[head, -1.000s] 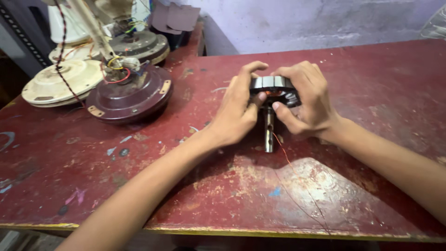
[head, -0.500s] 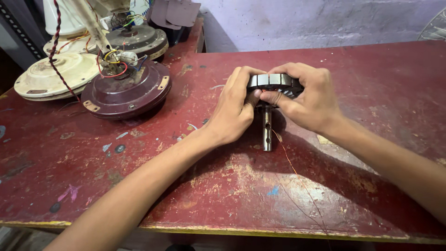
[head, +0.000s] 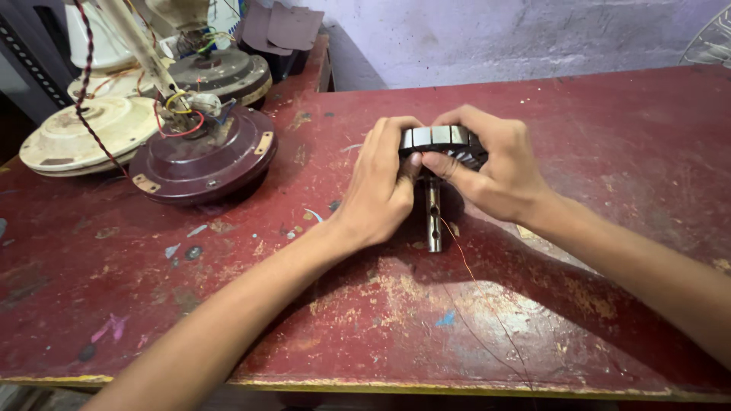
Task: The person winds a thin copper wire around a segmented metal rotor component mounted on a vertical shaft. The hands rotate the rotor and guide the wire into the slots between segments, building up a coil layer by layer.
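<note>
Red table (scuffed), maroon fan motor

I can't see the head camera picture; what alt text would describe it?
Two bare hands, the left hand and right hand, grip a round grey metal motor core with a steel shaft pointing towards the camera, trailing thin copper wire, over a worn red wooden table. To the left sit a maroon fan motor housing and a cream one.

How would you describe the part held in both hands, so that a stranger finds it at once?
On the worn red table, look near the middle, right of the maroon motor housing. Both hands, left hand and right hand, grip a round stator. Only it has a segmented metal rim and a shaft pointing toward the viewer.
</note>
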